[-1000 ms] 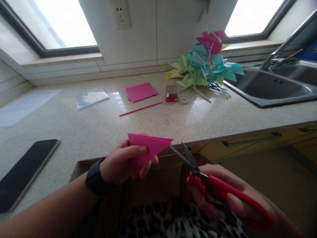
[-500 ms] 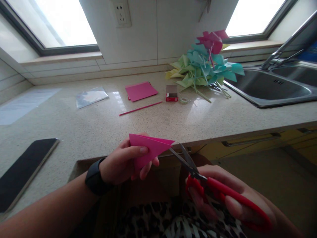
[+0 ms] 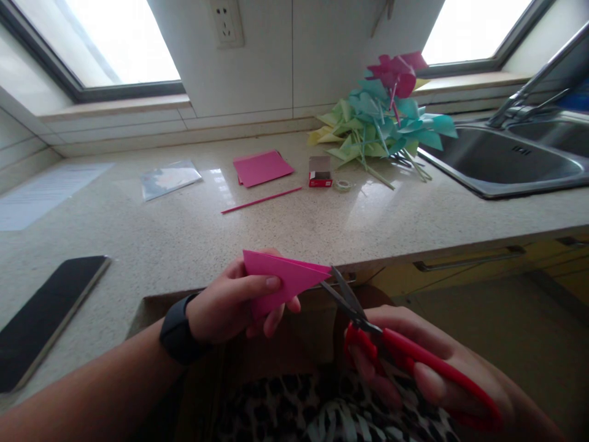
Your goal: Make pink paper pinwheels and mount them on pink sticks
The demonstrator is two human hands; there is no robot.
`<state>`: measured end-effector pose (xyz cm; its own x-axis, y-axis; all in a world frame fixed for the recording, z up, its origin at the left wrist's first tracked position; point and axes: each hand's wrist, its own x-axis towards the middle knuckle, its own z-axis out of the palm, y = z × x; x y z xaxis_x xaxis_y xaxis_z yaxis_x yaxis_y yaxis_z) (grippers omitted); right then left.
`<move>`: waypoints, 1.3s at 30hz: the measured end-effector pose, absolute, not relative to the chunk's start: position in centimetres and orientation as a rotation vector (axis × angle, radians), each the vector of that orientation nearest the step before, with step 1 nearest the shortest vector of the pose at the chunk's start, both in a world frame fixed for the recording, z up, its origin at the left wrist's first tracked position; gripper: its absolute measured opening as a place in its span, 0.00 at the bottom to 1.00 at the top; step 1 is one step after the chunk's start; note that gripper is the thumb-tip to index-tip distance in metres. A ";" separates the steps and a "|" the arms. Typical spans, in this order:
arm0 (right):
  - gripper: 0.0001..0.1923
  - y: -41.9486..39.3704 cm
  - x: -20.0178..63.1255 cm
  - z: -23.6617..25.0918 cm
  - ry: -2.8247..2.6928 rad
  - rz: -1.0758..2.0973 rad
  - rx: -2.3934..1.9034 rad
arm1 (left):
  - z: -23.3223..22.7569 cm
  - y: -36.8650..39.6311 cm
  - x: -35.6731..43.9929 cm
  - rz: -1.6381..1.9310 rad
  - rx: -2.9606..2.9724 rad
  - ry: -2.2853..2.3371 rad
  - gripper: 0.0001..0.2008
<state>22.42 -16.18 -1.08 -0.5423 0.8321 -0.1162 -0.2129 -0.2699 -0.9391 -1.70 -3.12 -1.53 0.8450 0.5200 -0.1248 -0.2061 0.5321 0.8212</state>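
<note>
My left hand (image 3: pixel 239 298) pinches a bright pink sheet of paper (image 3: pixel 288 273), folded into a triangle, between thumb and fingers in front of the counter edge. Its sharp corner points right. Red-handled scissors (image 3: pixel 356 316) are in my right hand (image 3: pixel 427 356), with fingers through the loops. The scissor blades are parted, and the paper's pointed corner lies at the gap between them. Whether the blades touch the paper I cannot tell.
On the counter (image 3: pixel 179 236) lie pink paper sheets (image 3: pixel 264 169), a pink stick (image 3: pixel 262 201), a small red box (image 3: pixel 320 173), a tape roll (image 3: pixel 342 185), a plastic packet (image 3: pixel 170 180) and a phone (image 3: pixel 50 319). Paper pinwheels (image 3: pixel 377 123) are heaped beside the sink (image 3: pixel 506 159).
My left hand has moved slightly right and down, bringing the folded paper's tip in between the scissor blades. The scissors have barely shifted.
</note>
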 end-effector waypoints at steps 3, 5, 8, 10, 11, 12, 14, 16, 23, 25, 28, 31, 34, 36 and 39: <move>0.25 -16.1 22.7 -1.3 -1.250 1.887 -0.794 | -1.2 -2.9 -1.9 0.426 0.973 0.397 0.09; 0.25 -16.1 23.0 -1.6 -1.246 1.910 -0.755 | -0.8 -2.6 -2.1 0.402 1.046 0.423 0.09; 0.26 -15.9 23.8 -2.2 -1.265 1.955 -0.704 | -0.3 -2.3 -2.4 0.358 1.167 0.458 0.09; 0.27 -15.7 24.4 -2.6 -1.293 2.007 -0.692 | 0.0 -2.0 -2.6 0.336 1.252 0.462 0.09; 0.28 -15.6 24.8 -2.7 -1.298 2.038 -0.701 | 0.1 -2.0 -2.7 0.319 1.304 0.459 0.09; 0.28 -15.5 25.1 -2.7 -1.298 2.067 -0.723 | 0.2 -1.9 -2.8 0.300 1.361 0.456 0.09; 0.30 -15.3 25.8 -2.7 -1.294 2.107 -0.777 | 0.4 -1.7 -2.9 0.255 1.476 0.446 0.09; 0.30 -15.2 26.3 -2.7 -1.311 2.133 -0.813 | 0.6 -1.7 -2.8 0.227 1.559 0.432 0.09; 0.29 -14.8 26.8 -2.3 -1.373 2.201 -0.862 | 0.8 -2.3 -2.3 0.197 1.607 0.410 0.08; 0.29 -14.6 26.7 -2.3 -1.381 2.214 -0.856 | 0.7 -2.4 -2.1 0.182 1.641 0.399 0.08; 0.30 -14.4 26.6 -2.5 -1.384 2.236 -0.836 | 0.7 -2.5 -2.0 0.174 1.678 0.379 0.08; 0.30 -14.3 26.6 -2.7 -1.363 2.256 -0.804 | 0.6 -2.4 -2.1 0.182 1.676 0.370 0.08; 0.30 -14.3 26.5 -2.8 -1.340 2.252 -0.802 | 0.5 -2.4 -2.2 0.194 1.688 0.380 0.08; 0.29 -14.4 26.5 -2.9 -1.317 2.256 -0.800 | 0.5 -2.4 -2.2 0.202 1.702 0.385 0.08; 0.29 -14.5 26.5 -3.1 -1.289 2.260 -0.789 | 0.5 -2.5 -2.2 0.209 1.712 0.384 0.08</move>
